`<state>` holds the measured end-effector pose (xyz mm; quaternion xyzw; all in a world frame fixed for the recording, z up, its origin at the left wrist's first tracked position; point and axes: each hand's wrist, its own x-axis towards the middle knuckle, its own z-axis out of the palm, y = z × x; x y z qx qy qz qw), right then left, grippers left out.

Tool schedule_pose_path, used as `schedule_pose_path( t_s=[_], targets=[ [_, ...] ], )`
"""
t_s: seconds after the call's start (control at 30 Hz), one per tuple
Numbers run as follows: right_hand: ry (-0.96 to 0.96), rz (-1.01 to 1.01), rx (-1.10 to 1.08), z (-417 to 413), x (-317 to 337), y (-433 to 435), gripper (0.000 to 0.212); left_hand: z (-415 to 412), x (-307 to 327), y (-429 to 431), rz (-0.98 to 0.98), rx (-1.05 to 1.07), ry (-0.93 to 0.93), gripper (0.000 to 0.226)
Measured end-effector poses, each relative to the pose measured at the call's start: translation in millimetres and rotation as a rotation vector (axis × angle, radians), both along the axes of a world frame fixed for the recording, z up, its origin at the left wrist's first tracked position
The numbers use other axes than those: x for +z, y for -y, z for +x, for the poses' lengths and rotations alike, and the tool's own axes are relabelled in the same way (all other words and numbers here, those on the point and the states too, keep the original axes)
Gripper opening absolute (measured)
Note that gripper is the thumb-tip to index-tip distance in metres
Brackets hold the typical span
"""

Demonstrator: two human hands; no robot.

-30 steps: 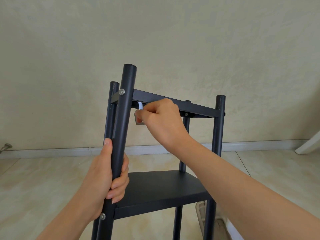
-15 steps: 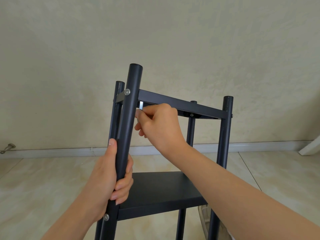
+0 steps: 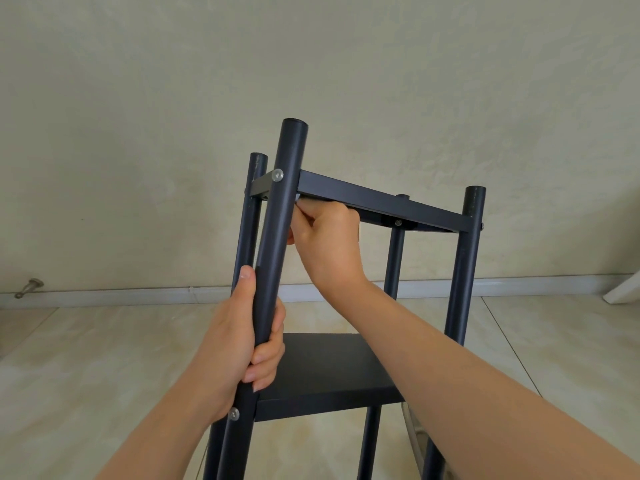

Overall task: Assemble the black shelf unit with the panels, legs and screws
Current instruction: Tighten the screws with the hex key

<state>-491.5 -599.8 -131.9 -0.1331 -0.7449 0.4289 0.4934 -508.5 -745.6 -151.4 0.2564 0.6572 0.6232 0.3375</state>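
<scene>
The black shelf unit stands upright in front of me, with a top panel (image 3: 381, 202) and a lower panel (image 3: 329, 368) fixed between four round legs. My left hand (image 3: 239, 344) grips the nearest leg (image 3: 277, 237) between the two panels. A silver screw (image 3: 277, 175) sits in that leg at the top panel, and another screw (image 3: 234, 414) at the lower panel. My right hand (image 3: 329, 244) is curled just under the top panel's near left corner. It pinches a small silver key (image 3: 300, 203), which my fingers almost entirely hide.
The right front leg (image 3: 464, 271) and the two back legs rise beside my right forearm. A small metal fitting (image 3: 29, 285) lies by the skirting at the far left. A white object (image 3: 623, 289) juts in at the right edge. A pale thing (image 3: 414, 434) lies on the tiled floor under the shelf.
My right hand has risen from below the top panel to right against its underside, and the silver key is now mostly hidden. The left hand keeps its grip on the leg.
</scene>
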Motion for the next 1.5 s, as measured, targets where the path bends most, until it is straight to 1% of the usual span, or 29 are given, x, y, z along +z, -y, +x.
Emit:
schedule_pose_path(
  t_s=[0.1,0.2,0.3,0.43,0.53,0.63,0.73,0.87,0.97,1.1,1.17,1.27,1.37,1.43,1.5],
  targets=[
    [0.089,0.026,-0.004,2,-1,-2,0.039,-1,0,1,0.003,0.013,0.003,0.069],
    [0.272,0.046,0.007,8,-8,-7,0.038,-3,1,2,0.01,0.031,-0.008,0.069],
    [0.439,0.116,0.001,22,-16,-13,0.036,-7,0,3,0.009,0.052,-0.057,0.071],
    [0.612,0.201,-0.046,49,-18,-25,0.034,-11,-1,7,0.0,0.08,-0.128,0.062],
    [0.706,0.166,-0.069,69,-22,-41,0.034,-14,-2,9,-0.013,0.096,-0.158,0.053],
    [0.762,0.091,-0.145,88,-25,-58,0.033,-16,-6,9,-0.011,0.125,-0.168,0.053],
    [0.795,0.013,-0.212,106,-27,-73,0.032,-18,-7,7,-0.011,0.13,-0.169,0.055],
    [0.791,-0.161,-0.235,123,-28,-90,0.026,-17,-8,4,0.002,0.129,-0.165,0.053],
    [0.768,-0.283,-0.192,130,-31,-98,0.023,-17,-8,4,0.003,0.123,-0.152,0.051],
    [0.695,-0.533,-0.117,132,-29,-105,0.016,-17,-6,5,-0.006,0.102,-0.147,0.048],
    [0.665,-0.621,-0.054,131,-28,-105,0.015,-18,-6,5,-0.014,0.109,-0.157,0.045],
    [0.695,-0.616,-0.021,127,-27,-103,0.019,-20,-7,5,-0.046,0.159,-0.225,0.036],
    [0.712,-0.583,-0.012,122,-26,-99,0.021,-27,-6,5,-0.084,0.224,-0.389,0.028],
    [0.705,-0.556,-0.007,118,-25,-95,0.022,-33,-5,8,-0.107,0.259,-0.473,0.028],
    [0.713,-0.519,0.013,115,-23,-89,0.023,-41,-7,13,-0.129,0.296,-0.489,0.027]
  ],
)
